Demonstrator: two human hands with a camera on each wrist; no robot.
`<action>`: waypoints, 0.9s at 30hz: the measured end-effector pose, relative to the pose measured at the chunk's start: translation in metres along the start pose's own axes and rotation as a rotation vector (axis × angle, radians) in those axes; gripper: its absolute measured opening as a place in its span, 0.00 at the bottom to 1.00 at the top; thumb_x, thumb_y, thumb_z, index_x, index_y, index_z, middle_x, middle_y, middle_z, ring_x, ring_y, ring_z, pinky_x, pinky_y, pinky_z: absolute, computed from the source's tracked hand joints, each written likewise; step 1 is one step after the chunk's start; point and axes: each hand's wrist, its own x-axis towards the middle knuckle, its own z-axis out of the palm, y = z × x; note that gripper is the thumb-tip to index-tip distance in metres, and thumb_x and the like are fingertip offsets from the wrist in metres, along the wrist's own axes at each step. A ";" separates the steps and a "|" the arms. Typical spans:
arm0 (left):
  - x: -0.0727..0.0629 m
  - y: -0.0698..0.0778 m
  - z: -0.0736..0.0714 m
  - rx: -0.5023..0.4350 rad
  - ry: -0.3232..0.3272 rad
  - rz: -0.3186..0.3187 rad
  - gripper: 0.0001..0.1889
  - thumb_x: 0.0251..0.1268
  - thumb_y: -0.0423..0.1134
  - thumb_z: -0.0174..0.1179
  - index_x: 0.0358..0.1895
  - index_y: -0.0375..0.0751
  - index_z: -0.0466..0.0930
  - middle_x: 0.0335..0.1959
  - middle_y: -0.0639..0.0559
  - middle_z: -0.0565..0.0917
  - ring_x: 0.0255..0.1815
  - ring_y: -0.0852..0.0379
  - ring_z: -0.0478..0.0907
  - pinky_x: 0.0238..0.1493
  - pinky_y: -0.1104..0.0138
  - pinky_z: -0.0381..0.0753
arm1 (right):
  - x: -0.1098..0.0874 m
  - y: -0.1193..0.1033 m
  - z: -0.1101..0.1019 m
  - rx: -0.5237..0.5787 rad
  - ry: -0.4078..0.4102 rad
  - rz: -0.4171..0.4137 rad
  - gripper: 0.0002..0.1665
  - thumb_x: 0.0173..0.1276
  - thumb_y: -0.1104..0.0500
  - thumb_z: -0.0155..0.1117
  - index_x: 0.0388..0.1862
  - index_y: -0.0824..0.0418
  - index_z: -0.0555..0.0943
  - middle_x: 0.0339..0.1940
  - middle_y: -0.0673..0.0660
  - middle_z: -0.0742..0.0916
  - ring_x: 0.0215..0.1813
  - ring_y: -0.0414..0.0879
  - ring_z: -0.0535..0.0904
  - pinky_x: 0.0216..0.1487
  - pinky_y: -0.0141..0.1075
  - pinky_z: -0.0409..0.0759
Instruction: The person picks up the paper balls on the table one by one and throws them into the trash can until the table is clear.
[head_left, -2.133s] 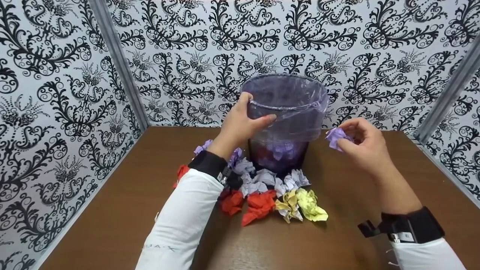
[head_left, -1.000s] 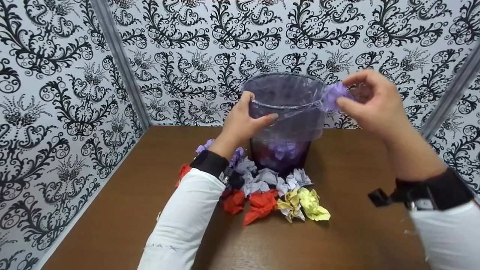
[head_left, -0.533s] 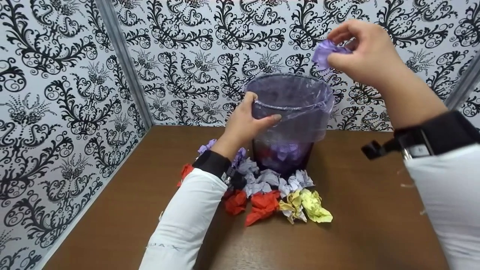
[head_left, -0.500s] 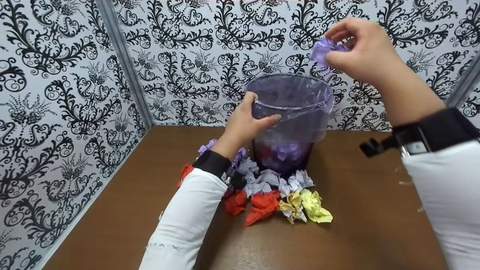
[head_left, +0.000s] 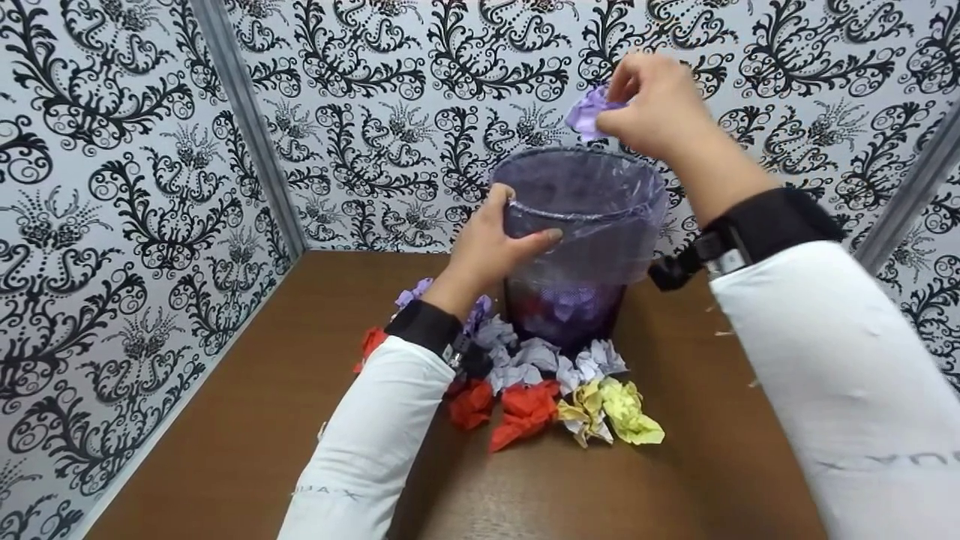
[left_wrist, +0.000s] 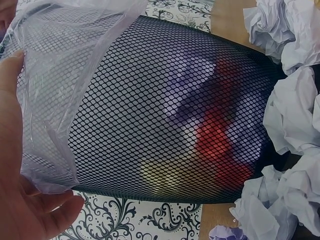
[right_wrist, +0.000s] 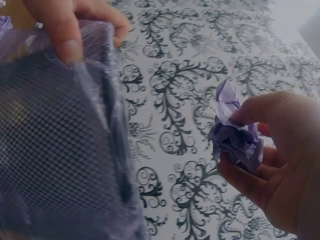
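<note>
1. Here's your right hand (head_left: 656, 105), thumb and fingertips closed in a pinch on a crumpled purple paper ball (head_left: 589, 114), held up higher than the wastebasket's rim and apart from it.
2. Over to your left hand (head_left: 491, 240): curled on the side of the basket at the rim, thumb lying along the outside, a firm grip.
3. And that's a black wire-mesh wastebasket (left_wrist: 120, 105), upright on the brown table (head_left: 720, 457), its translucent plastic liner (head_left: 615, 251) folded over the rim and draping down the upper wall.
4. Look through the mesh! Low down sit red paper (left_wrist: 212, 137), purple paper (left_wrist: 192, 75) and a patch of yellow paper (left_wrist: 165, 172); you can't count the pieces.
5. Round the foot, whitish paper balls (head_left: 536, 356) crowd together.
6. Nearer you: two red paper balls (head_left: 529, 409), a mustard-and-white one (head_left: 586, 412), and a bright yellow one (head_left: 630, 412) beside it.
7. Out left, loose purple balls (head_left: 414, 291) and another red ball (head_left: 371, 345), partly hidden by your left arm.
</note>
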 end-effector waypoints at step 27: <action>0.000 -0.001 -0.001 -0.083 -0.024 0.038 0.41 0.42 0.72 0.75 0.56 0.60 0.67 0.47 0.60 0.83 0.42 0.59 0.84 0.43 0.64 0.86 | -0.017 0.021 0.053 0.047 -0.154 -0.009 0.34 0.69 0.37 0.67 0.64 0.56 0.76 0.69 0.59 0.80 0.67 0.54 0.76 0.71 0.53 0.75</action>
